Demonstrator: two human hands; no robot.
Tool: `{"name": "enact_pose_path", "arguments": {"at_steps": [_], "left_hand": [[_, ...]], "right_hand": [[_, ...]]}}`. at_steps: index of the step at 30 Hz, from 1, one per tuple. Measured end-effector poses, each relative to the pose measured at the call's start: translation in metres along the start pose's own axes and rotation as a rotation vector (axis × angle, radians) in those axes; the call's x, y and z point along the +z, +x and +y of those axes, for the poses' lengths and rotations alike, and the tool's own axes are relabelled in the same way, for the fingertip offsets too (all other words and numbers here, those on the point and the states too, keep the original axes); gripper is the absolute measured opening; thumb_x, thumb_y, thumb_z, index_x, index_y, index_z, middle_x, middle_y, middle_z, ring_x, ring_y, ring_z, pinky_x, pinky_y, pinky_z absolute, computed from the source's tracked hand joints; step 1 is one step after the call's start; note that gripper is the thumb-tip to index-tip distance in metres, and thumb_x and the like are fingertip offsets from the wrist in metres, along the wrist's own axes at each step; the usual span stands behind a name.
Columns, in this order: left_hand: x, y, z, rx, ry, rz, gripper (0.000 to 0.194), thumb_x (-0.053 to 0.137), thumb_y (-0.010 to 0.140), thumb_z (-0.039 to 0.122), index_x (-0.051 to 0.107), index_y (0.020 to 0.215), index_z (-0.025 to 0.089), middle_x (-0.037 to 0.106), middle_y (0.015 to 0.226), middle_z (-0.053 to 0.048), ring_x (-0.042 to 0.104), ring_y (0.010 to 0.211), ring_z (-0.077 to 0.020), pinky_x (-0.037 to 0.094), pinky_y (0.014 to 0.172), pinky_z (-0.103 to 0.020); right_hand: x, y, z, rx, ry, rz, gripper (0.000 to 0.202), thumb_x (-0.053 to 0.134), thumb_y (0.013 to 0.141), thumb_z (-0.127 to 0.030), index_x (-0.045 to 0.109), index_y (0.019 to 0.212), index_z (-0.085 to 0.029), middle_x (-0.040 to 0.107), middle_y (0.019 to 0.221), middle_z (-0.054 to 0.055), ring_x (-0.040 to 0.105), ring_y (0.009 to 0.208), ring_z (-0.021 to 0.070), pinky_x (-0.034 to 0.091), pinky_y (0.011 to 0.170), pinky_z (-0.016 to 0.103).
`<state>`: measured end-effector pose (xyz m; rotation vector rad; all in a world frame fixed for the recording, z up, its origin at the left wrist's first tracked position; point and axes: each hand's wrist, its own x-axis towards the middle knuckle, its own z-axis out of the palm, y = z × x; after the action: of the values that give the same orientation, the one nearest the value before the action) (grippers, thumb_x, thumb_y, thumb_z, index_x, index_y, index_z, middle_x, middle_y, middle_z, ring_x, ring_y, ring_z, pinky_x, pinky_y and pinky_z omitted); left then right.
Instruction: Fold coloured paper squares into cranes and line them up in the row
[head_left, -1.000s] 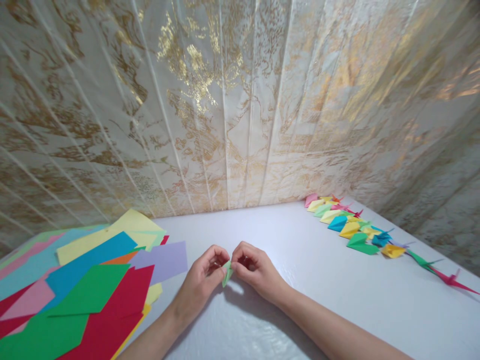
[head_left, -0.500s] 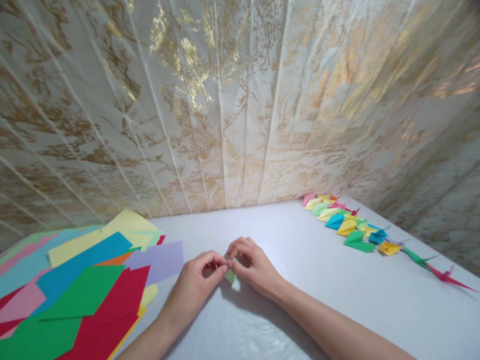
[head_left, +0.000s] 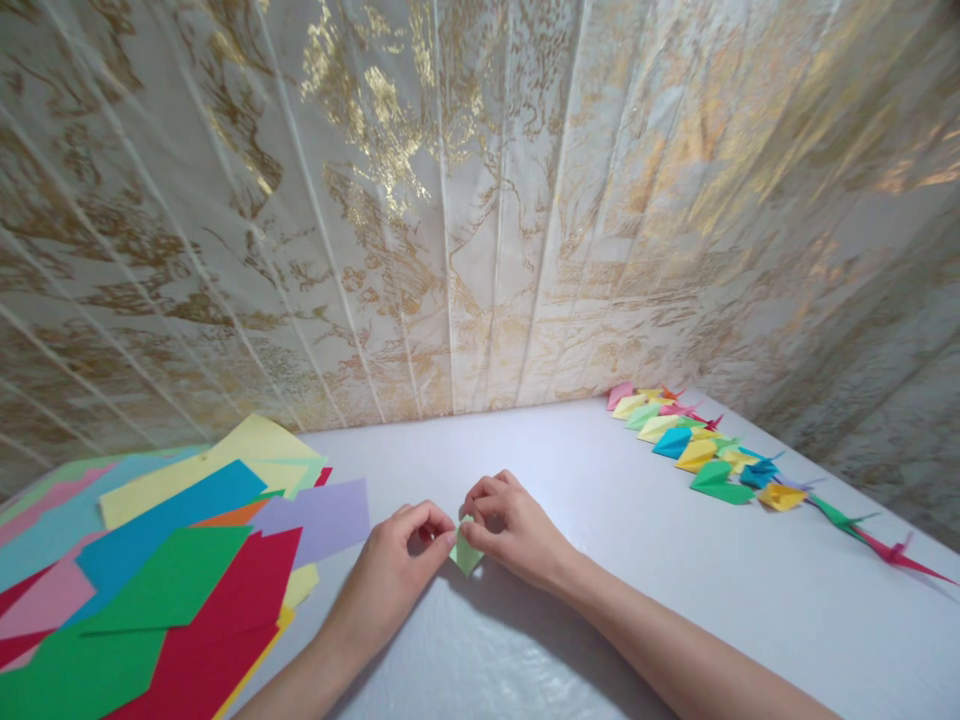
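Observation:
A small piece of folded light green paper [head_left: 467, 556] is pinched between my two hands, just above or on the white table. My left hand [head_left: 409, 555] grips its left edge between thumb and forefinger. On the other side, my right hand [head_left: 510, 525] closes thumb and fingers on its upper right part. The paper's lower point faces me and its upper part is partly hidden behind the fingers.
Loose sheets of coloured paper, among them a green sheet [head_left: 176, 575] and a purple sheet [head_left: 330, 520], overlap at the left. Several folded paper figures, including a green one [head_left: 716, 483], line the right side of the white table [head_left: 675, 600]. A patterned curtain [head_left: 465, 250] hangs behind.
My fingertips have moved apart, the right hand shifting slightly rightward. More of the light green paper shows between them. The sheets and folded figures lie as before.

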<state>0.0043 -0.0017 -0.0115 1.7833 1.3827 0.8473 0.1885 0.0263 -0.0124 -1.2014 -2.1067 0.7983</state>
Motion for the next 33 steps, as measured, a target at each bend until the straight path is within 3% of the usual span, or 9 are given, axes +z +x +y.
{"name": "enact_pose_path", "arguments": {"at_steps": [3, 8, 15, 21, 25, 33], "left_hand": [[0.001, 0.001, -0.002, 0.017, 0.043, 0.006, 0.017, 0.055, 0.085, 0.035, 0.061, 0.074, 0.023, 0.063, 0.074, 0.001, 0.059, 0.075, -0.0201, 0.044, 0.072, -0.030], [0.002, 0.001, -0.011, 0.072, 0.173, 0.056, 0.010, 0.053, 0.085, 0.023, 0.061, 0.092, 0.024, 0.061, 0.079, 0.001, 0.059, 0.078, -0.0212, 0.043, 0.075, -0.033], [0.004, -0.001, -0.010, 0.215, 0.378, 0.031, 0.019, 0.055, 0.086, 0.013, 0.067, 0.083, 0.027, 0.063, 0.077, 0.002, 0.055, 0.085, -0.0227, 0.035, 0.076, -0.035], [0.006, -0.001, -0.013, 0.225, 0.468, 0.049, 0.014, 0.059, 0.084, 0.009, 0.064, 0.085, 0.022, 0.063, 0.083, 0.000, 0.054, 0.087, -0.0227, 0.039, 0.077, -0.035], [0.005, -0.002, -0.013, 0.253, 0.526, 0.042, 0.012, 0.060, 0.087, 0.010, 0.063, 0.087, 0.022, 0.063, 0.086, 0.000, 0.054, 0.089, -0.0231, 0.039, 0.077, -0.036], [0.000, -0.007, 0.000, 0.390, 0.664, -0.041, 0.020, 0.054, 0.092, 0.006, 0.068, 0.092, 0.020, 0.062, 0.095, -0.004, 0.051, 0.097, -0.0253, 0.039, 0.081, -0.040]], "right_hand": [[-0.001, 0.000, 0.000, 0.010, -0.030, -0.017, 0.026, 0.066, 0.079, -0.007, 0.056, 0.057, -0.018, 0.068, 0.088, 0.002, 0.052, 0.090, 0.0194, 0.043, 0.083, 0.033], [-0.013, 0.004, 0.007, -0.079, -0.078, -0.138, 0.016, 0.071, 0.074, -0.003, 0.067, 0.076, -0.018, 0.064, 0.082, -0.001, 0.053, 0.082, 0.0164, 0.042, 0.081, 0.029], [-0.017, 0.003, 0.009, -0.135, -0.152, -0.145, 0.012, 0.071, 0.077, -0.005, 0.068, 0.078, -0.016, 0.062, 0.083, 0.002, 0.056, 0.084, 0.0178, 0.043, 0.077, 0.028], [-0.011, 0.000, 0.008, -0.299, -0.279, -0.140, 0.030, 0.064, 0.079, -0.001, 0.072, 0.101, -0.020, 0.066, 0.093, 0.005, 0.055, 0.086, 0.0194, 0.043, 0.077, 0.029], [-0.010, -0.001, 0.010, -0.389, -0.376, -0.133, 0.025, 0.064, 0.082, -0.003, 0.074, 0.097, -0.020, 0.067, 0.090, 0.006, 0.055, 0.080, 0.0192, 0.043, 0.072, 0.029], [-0.019, 0.001, 0.009, -0.342, -0.284, -0.190, 0.023, 0.065, 0.078, 0.002, 0.068, 0.086, -0.020, 0.066, 0.087, 0.002, 0.057, 0.083, 0.0173, 0.043, 0.072, 0.025]]}}
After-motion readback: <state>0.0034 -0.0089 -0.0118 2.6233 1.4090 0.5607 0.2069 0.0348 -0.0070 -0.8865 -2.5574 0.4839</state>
